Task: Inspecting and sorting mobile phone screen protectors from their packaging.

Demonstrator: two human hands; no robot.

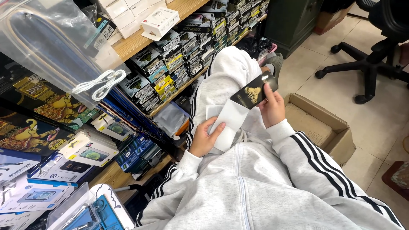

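Observation:
I sit in a light grey tracksuit with black stripes. My left hand (pixel 205 138) rests on my lap and grips a white flat sleeve (pixel 228 123) at its lower end. My right hand (pixel 272 106) holds a small black flat package with a gold emblem (pixel 254 90) by its right edge, just above the sleeve's upper end. The black package's lower corner touches or overlaps the white sleeve. Both hands are close together over my thigh.
Wooden shelves (pixel 136 42) on the left hold rows of small boxed goods (pixel 170 64) and white boxes (pixel 159 23). A clear bag with a white cable (pixel 100 85) hangs near. An open cardboard box (pixel 324 127) sits on the tiled floor; an office chair base (pixel 366 68) stands beyond.

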